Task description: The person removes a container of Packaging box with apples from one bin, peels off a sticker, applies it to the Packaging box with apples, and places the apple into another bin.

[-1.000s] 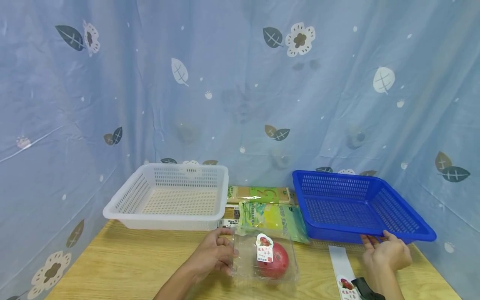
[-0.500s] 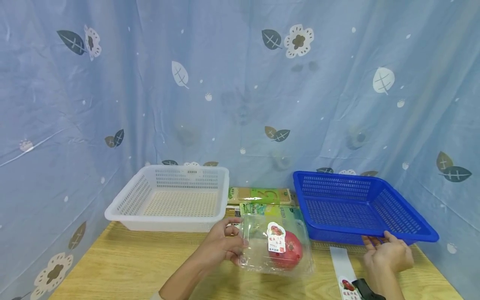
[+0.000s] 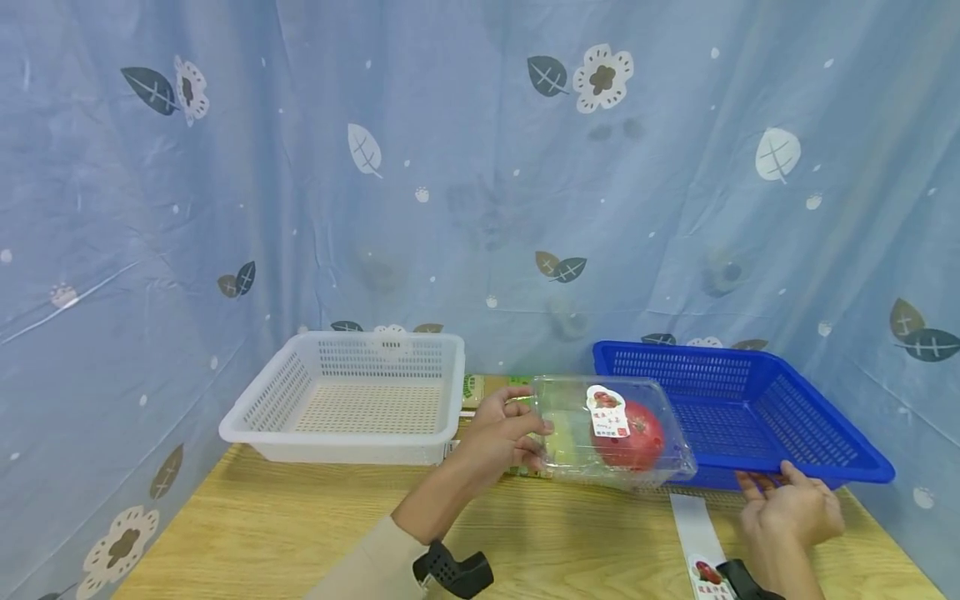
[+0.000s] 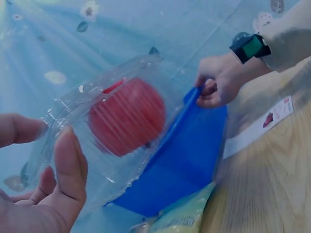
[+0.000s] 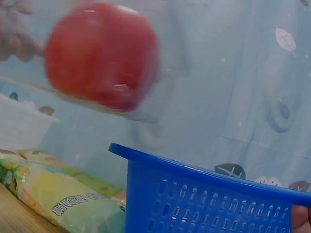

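My left hand [image 3: 506, 437] grips the left end of a clear plastic clamshell box [image 3: 611, 429] with a red fruit [image 3: 633, 435] and a label inside. The box hangs in the air at the near left corner of the blue basket [image 3: 817, 421]. In the left wrist view my fingers [image 4: 68, 167] curl round the box [image 4: 104, 128] and the fruit [image 4: 127, 115] shows through it. My right hand [image 3: 795, 504] holds the blue basket's front rim, fingers over the edge [image 4: 214, 87]. The right wrist view shows the fruit [image 5: 99, 53] blurred above the basket rim [image 5: 204, 174].
A white basket [image 3: 258, 421] stands at the back left on the wooden table [image 3: 262, 533]. Green food packets [image 5: 63, 194] lie between the two baskets. A white label strip [image 3: 697, 537] lies on the table by my right hand. Blue patterned curtain closes the back and sides.
My left hand has lifted the clamshell box off the table and carried it up and to the right, to the blue basket's corner. The right hand stays on the rim.
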{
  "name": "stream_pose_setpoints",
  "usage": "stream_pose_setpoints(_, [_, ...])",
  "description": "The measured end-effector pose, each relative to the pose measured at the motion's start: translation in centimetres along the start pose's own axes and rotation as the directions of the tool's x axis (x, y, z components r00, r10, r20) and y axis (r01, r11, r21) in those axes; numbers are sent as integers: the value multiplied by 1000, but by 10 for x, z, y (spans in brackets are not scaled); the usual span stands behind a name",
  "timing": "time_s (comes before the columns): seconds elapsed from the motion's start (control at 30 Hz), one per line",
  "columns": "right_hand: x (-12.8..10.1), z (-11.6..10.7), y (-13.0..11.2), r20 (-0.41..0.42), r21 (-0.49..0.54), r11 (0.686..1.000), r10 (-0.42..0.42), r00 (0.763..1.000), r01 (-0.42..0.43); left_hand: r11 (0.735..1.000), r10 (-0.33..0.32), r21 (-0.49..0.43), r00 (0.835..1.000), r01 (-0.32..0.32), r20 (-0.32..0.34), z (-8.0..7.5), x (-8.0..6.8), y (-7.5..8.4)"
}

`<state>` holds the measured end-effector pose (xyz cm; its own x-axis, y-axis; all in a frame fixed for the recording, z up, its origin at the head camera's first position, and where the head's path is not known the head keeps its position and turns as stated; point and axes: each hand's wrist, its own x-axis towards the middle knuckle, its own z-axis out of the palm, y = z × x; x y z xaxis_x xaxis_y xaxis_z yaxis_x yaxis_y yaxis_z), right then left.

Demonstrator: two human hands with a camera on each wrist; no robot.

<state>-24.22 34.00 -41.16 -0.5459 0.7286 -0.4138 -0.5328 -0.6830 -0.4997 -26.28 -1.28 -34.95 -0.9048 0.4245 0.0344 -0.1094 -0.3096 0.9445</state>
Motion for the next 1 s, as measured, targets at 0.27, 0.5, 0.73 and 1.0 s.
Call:
stream_pose_setpoints(0.27, [0, -1, 4, 38, -28, 999, -32, 999, 33, 999, -4, -39, 998, 2, -66, 30, 33, -10])
stream_pose_setpoints(0.5, [1, -3, 6, 68, -37, 998, -54, 996, 57, 998, 3, -62, 992, -11, -127, 58, 68, -21])
stream_pose_setpoints(0.73, [3, -2, 6, 57, -29, 998, -49, 997, 51, 999, -17, -48, 976, 7, -217, 90, 92, -31])
stream_pose_setpoints(1.0, [3, -1, 6, 38, -35, 999, -20, 999, 22, 1000, -20, 15, 955, 25, -294, 111, 114, -47])
